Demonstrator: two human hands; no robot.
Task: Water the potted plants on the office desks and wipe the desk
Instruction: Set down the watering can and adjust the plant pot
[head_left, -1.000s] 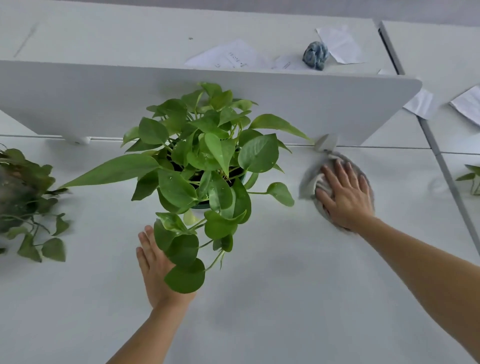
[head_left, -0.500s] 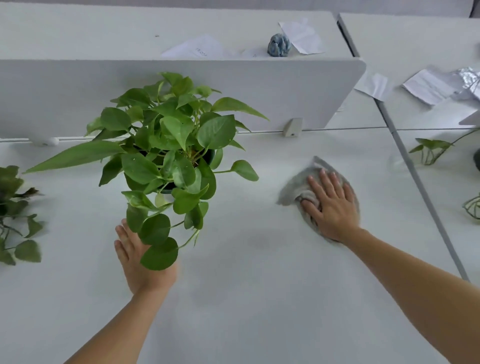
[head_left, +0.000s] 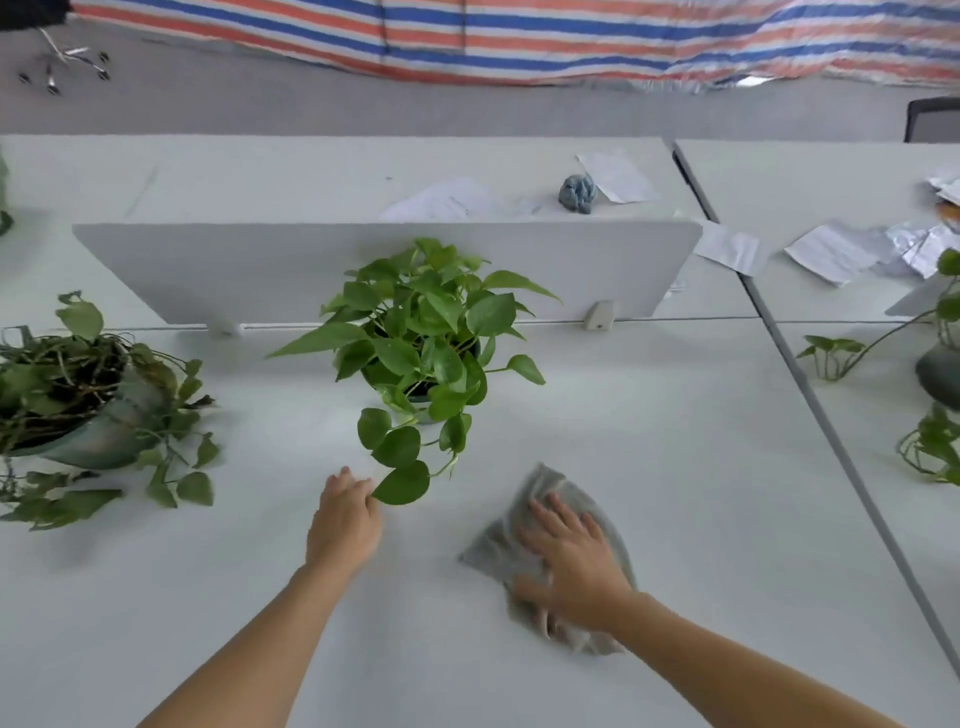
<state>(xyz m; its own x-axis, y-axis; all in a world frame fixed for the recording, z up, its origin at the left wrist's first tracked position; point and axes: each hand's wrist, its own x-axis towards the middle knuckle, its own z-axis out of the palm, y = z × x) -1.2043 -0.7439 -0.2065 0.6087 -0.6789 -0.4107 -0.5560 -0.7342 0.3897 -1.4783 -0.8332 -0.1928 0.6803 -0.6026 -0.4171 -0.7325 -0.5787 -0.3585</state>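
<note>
Across the desk (head_left: 675, 467), the flat right hand (head_left: 576, 566) has dragged the cloth (head_left: 498, 540) nearward from the divider (head_left: 260, 270); left hand (head_left: 345, 519) rests relaxed, empty; wiping advances.

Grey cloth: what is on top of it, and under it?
The right hand lies flat on the grey cloth, which rests on the desk. The desk surface beneath it is hidden.

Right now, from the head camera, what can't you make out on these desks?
Head view:
Central green leafy plant's pot: mostly hidden by its own leaves.
Left hand: fingers hidden behind its back; contact with the trailing leaf unclear.
Grey wiping cloth under the right hand: blurred by motion.
Dark round pot: cut off by the right edge.
White paper sheets: print too small.
</note>
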